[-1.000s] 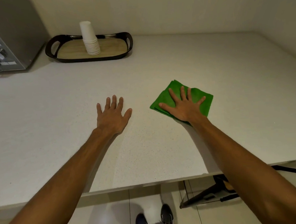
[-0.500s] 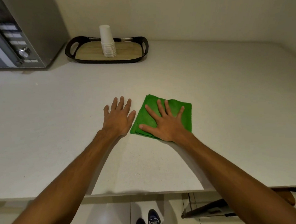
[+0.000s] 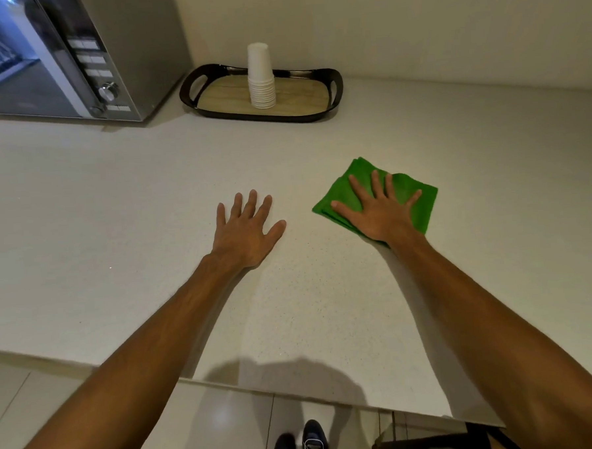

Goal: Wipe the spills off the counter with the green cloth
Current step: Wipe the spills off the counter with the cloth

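A folded green cloth (image 3: 420,204) lies flat on the pale speckled counter (image 3: 326,308), right of centre. My right hand (image 3: 379,209) presses down on it with fingers spread, palm flat on the cloth. My left hand (image 3: 245,230) rests flat on the bare counter a short way to the left of the cloth, fingers apart, holding nothing. I cannot make out any spill on the surface.
A black-rimmed tray (image 3: 331,81) with a stack of white paper cups (image 3: 260,77) stands at the back against the wall. A silver microwave (image 3: 73,57) fills the back left corner. The counter's front edge runs below my forearms, with floor and my shoes (image 3: 299,444) beneath.
My right hand has slid the green cloth to the right, away from my left hand, after sweeping it leftward before. The left hand stays planted flat. The view has shifted rightward.
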{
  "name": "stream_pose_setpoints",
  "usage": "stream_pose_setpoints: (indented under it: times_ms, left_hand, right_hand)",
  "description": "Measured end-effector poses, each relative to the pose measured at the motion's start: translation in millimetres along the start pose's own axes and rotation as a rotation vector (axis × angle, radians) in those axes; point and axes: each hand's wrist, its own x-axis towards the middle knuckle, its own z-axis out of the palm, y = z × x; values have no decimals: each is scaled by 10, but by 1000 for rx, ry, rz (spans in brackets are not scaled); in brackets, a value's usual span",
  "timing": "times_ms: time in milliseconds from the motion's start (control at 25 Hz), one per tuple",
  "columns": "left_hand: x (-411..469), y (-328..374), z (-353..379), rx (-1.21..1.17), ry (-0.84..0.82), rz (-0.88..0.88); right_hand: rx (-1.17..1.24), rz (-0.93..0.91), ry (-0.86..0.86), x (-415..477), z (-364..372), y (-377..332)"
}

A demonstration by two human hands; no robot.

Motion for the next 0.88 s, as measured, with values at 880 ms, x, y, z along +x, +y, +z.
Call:
stream_pose_setpoints:
  times_ms: [880]
  left_hand:
    - [-26,-733,-104,-32,20,126]
  right_hand:
    - [-47,-176,66,-653,468,-1483]
